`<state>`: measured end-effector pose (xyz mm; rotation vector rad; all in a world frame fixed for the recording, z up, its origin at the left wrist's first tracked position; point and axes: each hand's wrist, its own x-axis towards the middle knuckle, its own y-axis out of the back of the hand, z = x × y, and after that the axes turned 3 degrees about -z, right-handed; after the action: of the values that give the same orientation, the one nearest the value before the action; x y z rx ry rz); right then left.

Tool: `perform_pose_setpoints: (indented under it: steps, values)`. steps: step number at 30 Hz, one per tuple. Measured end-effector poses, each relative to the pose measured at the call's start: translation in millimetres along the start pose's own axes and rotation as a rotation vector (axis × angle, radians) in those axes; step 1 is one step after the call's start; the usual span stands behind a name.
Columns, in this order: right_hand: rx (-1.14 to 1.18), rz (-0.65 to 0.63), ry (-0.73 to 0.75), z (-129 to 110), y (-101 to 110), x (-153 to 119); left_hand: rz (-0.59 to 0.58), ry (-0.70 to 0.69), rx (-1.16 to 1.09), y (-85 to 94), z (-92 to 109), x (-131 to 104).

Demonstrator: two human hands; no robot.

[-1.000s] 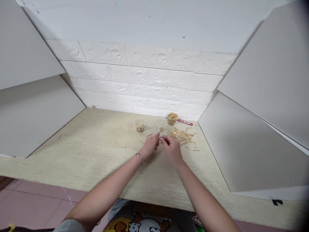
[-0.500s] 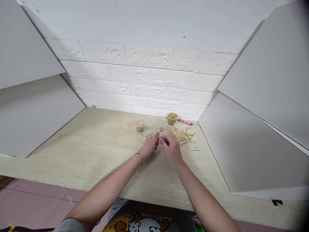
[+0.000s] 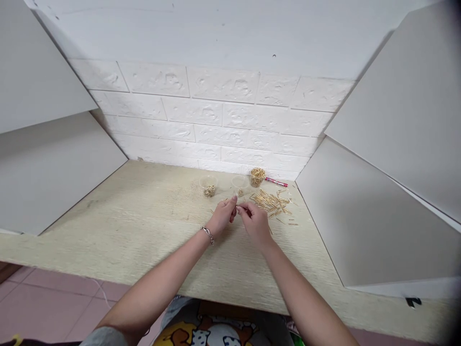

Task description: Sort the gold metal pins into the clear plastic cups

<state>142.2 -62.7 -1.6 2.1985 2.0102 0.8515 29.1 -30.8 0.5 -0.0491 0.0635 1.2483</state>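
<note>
My left hand [image 3: 224,214] and my right hand [image 3: 254,221] meet above the middle of the table, both with closed fingers. Their fingertips pinch at one spot, and what lies between them is too small and covered to make out. Just right of my right hand spreads a loose pile of thin gold-coloured metal pins [image 3: 270,201]. Beyond the hands stand a clear plastic cup [image 3: 209,182] with small gold pieces at its bottom and a second clear cup [image 3: 239,182] with a few pieces. A third cup [image 3: 257,178] is heaped with gold pins.
A red marker pen [image 3: 276,182] lies beside the full cup, near the white brick-patterned wall [image 3: 209,113]. Grey-white panels [image 3: 382,216] close in both sides of the wooden table [image 3: 118,216]. A black mark [image 3: 413,302] sits at the right front.
My left hand has shifted very slightly left, its fingertips still by those of my right hand. The right hand, cups and pile look the same.
</note>
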Motion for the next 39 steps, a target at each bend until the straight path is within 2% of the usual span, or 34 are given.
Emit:
perform_pose_setpoints:
  steps: [7, 14, 23, 30, 39]
  values:
    - [-0.070, 0.065, 0.002, 3, 1, -1, 0.001, 0.012, -0.018, 1.3, 5, -1]
    - [-0.064, 0.014, 0.027, 2, 0, 1, 0.022, 0.011, -0.060, 2.0, 6, -1]
    - [-0.074, 0.113, 0.037, 0, -3, -1, 0.004, 0.030, -0.090, 0.1, 3, -2]
    - [-0.106, 0.162, 0.039, 2, -4, -3, -0.045, 0.077, -0.223, -1.6, -4, -1]
    - [-0.192, 0.156, 0.086, 8, -6, -4, -0.094, 0.122, -0.425, -4.0, -8, 1]
